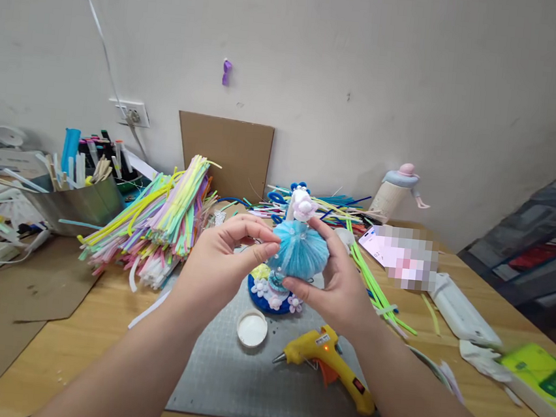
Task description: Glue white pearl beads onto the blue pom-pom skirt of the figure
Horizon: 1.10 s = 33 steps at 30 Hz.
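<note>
A doll-like figure (300,249) with a fluffy light-blue skirt, a white and pale-pink upper part and dark-blue trim on top stands upright over a dark-blue round base (269,303) with small fuzzy flowers. My right hand (335,276) is closed around the skirt's right side, thumb below and fingers behind. At the skirt's left edge, my left hand (234,253) makes a pinch; whatever is between its fingertips is too small to tell. Below the base sits a small round dish (252,330) with white contents. A yellow hot glue gun (329,361) lies to its right, its orange light lit.
A grey cutting mat (221,386) lies under the work. Bundled pastel pipe cleaners (158,223) and a metal container (81,206) of sticks stand left. Rightward are green pipe cleaners (374,277), a phone (396,254), a bottle (392,190) and a yellow-green packet (542,375).
</note>
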Available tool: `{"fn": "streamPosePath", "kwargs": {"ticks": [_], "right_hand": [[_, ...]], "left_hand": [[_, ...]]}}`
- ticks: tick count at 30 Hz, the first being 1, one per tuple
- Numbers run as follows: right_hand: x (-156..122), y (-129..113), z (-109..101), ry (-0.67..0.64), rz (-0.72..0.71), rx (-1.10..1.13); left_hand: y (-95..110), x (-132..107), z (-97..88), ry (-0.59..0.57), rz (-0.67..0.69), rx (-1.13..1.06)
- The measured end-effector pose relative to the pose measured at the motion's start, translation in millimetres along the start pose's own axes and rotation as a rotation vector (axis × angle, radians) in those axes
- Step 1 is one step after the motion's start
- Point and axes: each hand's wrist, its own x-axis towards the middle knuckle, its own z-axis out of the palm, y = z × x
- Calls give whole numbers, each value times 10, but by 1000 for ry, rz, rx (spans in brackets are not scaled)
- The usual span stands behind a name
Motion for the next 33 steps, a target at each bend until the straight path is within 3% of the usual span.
{"fn": "streamPosePath", "kwargs": {"ticks": [6,14,27,33], "right_hand": [[0,-20,3,-10,-5,-26],[-8,-51,-7,-25,26,-10],[-18,-48,0,-38,22,-26],[-13,-61,8,-34,34,-14]], "left_hand": [[47,84,-61,-85,-5,116],[60,71,-71,-66,-21,171],[117,66,-56,-69,77,366],[140,59,-90,-105,-36,266]]}}
